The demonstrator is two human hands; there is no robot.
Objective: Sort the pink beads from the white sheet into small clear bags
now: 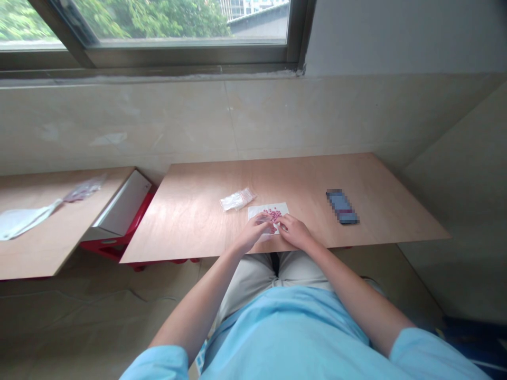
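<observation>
In the head view, the left hand [253, 235] and right hand [295, 232] sit half-closed at a white paper sheet [268, 215]; any grip is unclear. Pink beads [272, 214] lie loose on it, so a nudge could scatter them across the plywood counter [348, 179].

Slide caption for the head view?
Left hand and right hand over pink beads on a white sheet, plywood table.

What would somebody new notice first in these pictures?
The small pink beads on a white sheet catch the eye first, near the front edge of the plywood table, with the left hand and right hand at them. Above, a window shows bright green trees.
</observation>
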